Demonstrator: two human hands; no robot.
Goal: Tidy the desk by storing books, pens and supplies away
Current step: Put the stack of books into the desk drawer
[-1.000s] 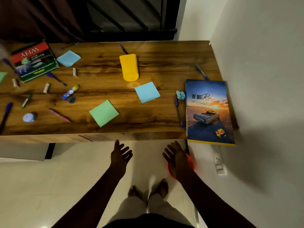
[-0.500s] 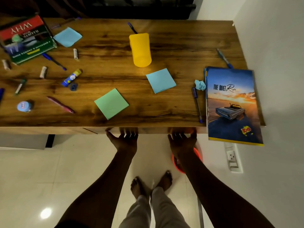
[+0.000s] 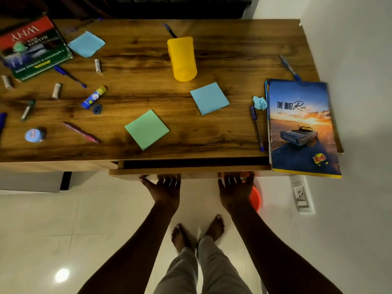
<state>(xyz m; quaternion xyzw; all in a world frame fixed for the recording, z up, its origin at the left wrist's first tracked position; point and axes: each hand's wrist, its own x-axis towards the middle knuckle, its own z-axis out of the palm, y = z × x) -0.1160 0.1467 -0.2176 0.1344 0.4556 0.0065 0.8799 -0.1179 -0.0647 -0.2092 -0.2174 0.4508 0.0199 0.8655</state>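
The wooden desk [image 3: 233, 49] has a drawer [image 3: 191, 172] under its front edge, pulled out a little so a dark gap shows. My left hand [image 3: 165, 189] and my right hand [image 3: 235, 189] grip the drawer front from below, with the fingertips hidden under it. On the desktop lie a car-cover notebook [image 3: 301, 128] overhanging the right front corner, a "WHY" book [image 3: 31, 47] at far left, a yellow cup [image 3: 183, 58] on its side, blue sticky pads [image 3: 209, 98], a green pad [image 3: 146, 129], several pens such as the blue pen [image 3: 256, 128], and a glue stick [image 3: 93, 97].
A crumpled blue paper [image 3: 259, 102], a sharpener [image 3: 97, 108], a round blue cap [image 3: 34, 135] and small white rolls lie scattered on the left half. A red bin [image 3: 255, 198] stands on the floor under my right hand. The white wall with a socket [image 3: 301, 195] closes off the right side.
Both hands rose from open in front of the desk to its front edge and took hold of the drawer front. The drawer has slid out a little.
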